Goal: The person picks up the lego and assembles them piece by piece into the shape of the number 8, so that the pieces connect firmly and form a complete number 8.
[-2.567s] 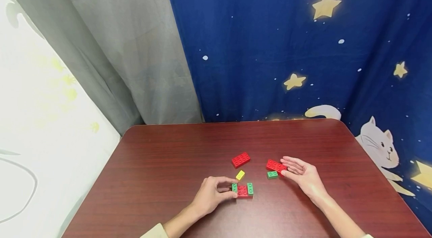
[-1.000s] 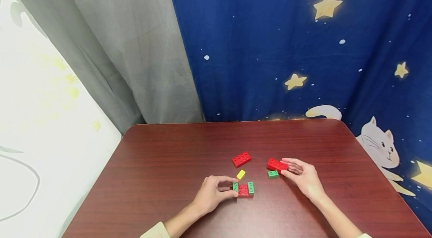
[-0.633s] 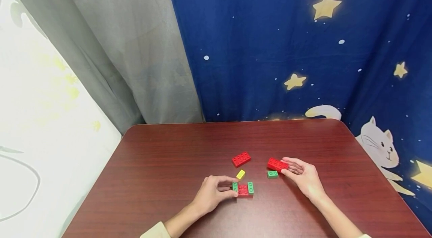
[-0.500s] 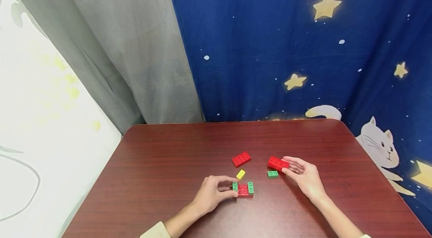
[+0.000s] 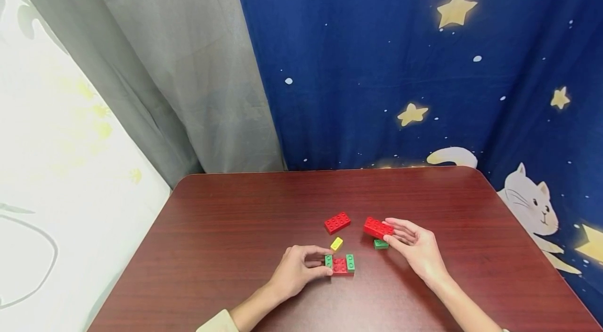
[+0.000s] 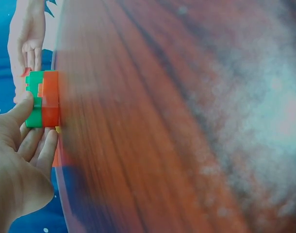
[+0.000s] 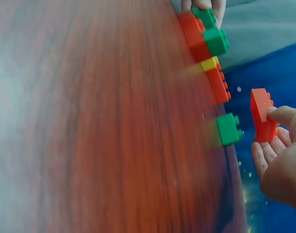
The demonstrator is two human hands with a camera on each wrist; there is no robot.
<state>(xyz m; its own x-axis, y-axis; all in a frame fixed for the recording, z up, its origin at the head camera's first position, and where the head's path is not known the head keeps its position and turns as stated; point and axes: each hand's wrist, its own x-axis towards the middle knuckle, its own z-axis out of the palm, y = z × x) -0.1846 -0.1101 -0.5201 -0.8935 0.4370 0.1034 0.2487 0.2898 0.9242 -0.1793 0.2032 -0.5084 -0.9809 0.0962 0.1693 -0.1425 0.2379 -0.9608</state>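
My left hand (image 5: 299, 272) pinches the left end of a red building brick (image 5: 339, 266) that carries a green brick (image 5: 350, 263) at its right end and another green brick (image 5: 328, 261) at its left end, by my fingers. In the left wrist view this stack (image 6: 50, 99) sits between thumb and fingers. Off to the right, my right hand (image 5: 416, 248) holds a second red brick (image 5: 377, 228) by its right end. The right wrist view shows that red brick (image 7: 262, 114) raised off the table. Just below it in the head view lies a loose green brick (image 5: 380, 244), partly covered.
Behind the stack, a small yellow brick (image 5: 336, 244) lies on the brown table (image 5: 235, 217). Farther back is another red brick (image 5: 337, 222). A blue star-patterned curtain (image 5: 358, 59) and a grey curtain (image 5: 198, 59) hang beyond the table's far edge.
My right hand has lifted its red brick off the table and moved it left, over the loose green brick. The left hand and the stack stay in place.
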